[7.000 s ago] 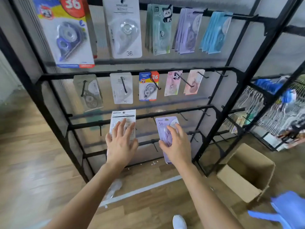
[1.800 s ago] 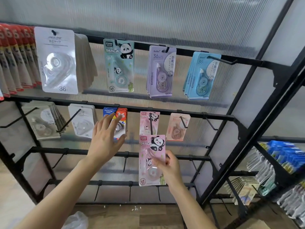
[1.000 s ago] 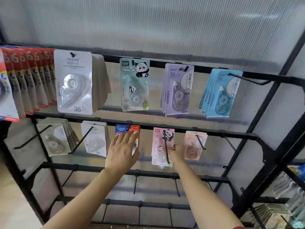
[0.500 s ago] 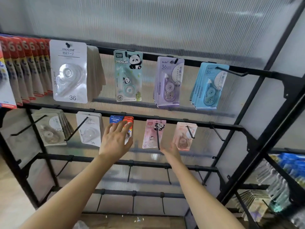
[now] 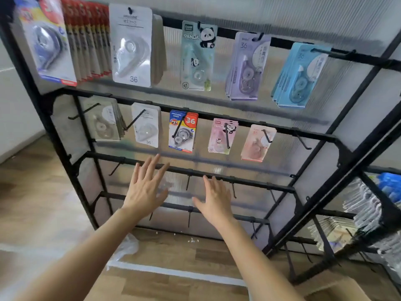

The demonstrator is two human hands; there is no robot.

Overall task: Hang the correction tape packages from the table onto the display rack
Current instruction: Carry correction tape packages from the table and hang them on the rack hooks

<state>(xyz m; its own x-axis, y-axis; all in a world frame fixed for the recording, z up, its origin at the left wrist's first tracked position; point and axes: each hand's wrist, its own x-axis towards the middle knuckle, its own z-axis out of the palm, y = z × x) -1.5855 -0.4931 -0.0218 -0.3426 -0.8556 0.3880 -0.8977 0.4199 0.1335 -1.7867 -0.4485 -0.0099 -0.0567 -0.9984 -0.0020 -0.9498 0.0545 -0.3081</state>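
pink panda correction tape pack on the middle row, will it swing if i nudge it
The pink panda-print blister card hangs on one black wire hook, so a nudge would probably swing it. It looks like thin card with a small plastic bubble: likely light and slightly bendy. Others hang behind it, which may damp the swing.

Stationery shop, black display rack (image 5: 238,127), hooks hung with correction tape packages (image 5: 223,135)

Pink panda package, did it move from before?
Yes. The pink panda package went up from the right hand onto a hook under the second rail, beside the peach package.
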